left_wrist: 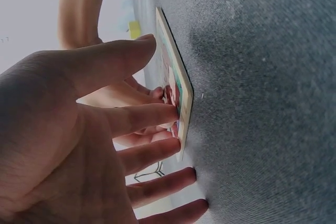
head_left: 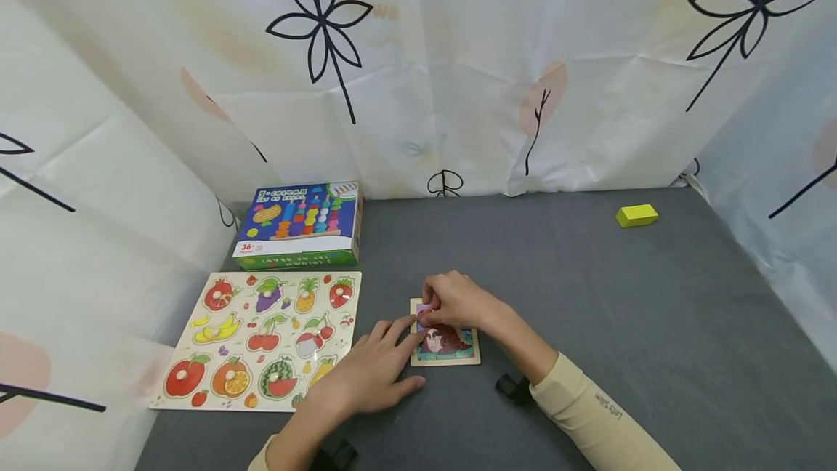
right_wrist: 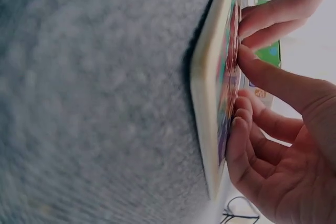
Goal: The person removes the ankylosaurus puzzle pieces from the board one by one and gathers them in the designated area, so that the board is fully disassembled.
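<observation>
A small jigsaw puzzle in a pale wooden frame, with a reddish-brown animal picture, lies flat on the grey table. From above, my right hand reaches over its upper left part. Its thumb and curled fingertips hold a puzzle piece at the picture's surface, mostly hidden under the fingers; in the right wrist view the thumb and fingers stand apart along the board. My left hand lies at the frame's left side with fingers extended. Two of its fingertips rest on the frame's edge, while others touch the table.
To the left lies a large fruit peg board, its near right corner partly under the left forearm. A bead-set box stands behind it. A yellow block sits at the back right. Printed white curtains enclose the table.
</observation>
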Motion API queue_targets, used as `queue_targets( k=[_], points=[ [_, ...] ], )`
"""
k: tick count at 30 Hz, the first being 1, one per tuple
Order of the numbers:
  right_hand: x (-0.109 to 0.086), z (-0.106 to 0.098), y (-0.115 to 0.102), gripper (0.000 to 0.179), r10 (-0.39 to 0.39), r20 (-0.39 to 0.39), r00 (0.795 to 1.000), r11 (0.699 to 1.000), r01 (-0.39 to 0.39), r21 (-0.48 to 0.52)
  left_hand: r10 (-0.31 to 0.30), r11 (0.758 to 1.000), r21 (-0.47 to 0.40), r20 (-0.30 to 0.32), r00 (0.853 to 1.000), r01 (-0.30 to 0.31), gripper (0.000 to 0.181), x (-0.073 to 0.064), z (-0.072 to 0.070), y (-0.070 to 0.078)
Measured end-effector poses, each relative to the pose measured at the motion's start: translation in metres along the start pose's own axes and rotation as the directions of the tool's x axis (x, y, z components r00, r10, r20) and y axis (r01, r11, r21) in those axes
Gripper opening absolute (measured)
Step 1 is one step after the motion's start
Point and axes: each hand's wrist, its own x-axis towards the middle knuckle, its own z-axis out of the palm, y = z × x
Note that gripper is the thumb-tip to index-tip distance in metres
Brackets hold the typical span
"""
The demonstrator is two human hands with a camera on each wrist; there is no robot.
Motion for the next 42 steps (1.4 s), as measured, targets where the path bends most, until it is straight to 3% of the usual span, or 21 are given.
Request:
queue_targets(
  k=[15, 28, 42],
  points=[
    [0.002, -0.002, 0.009, 0.018, 0.001, 0.059, 0.998, 0.994, -0.008, 0.111, 0.008, 1.000, -0.019, -0.018, 1.000, -0.009, 0.064, 0.001, -0.001, 0.000],
    [-0.001, 0.003, 0.001, 0.023, 0.049, -0.010, 0.999, 0.999, -0.049, 0.018, 0.005, 0.999, -0.031, -0.024, 1.000, -0.006, 0.063, 0.001, -0.001, -0.001],
    [-0.003, 0.001, -0.002, 0.021, 0.011, -0.021, 1.000, 0.999, -0.012, -0.038, 0.006, 1.000, -0.007, -0.035, 0.999, -0.007, 0.063, 0.001, 0.001, 0.000]
  ],
)
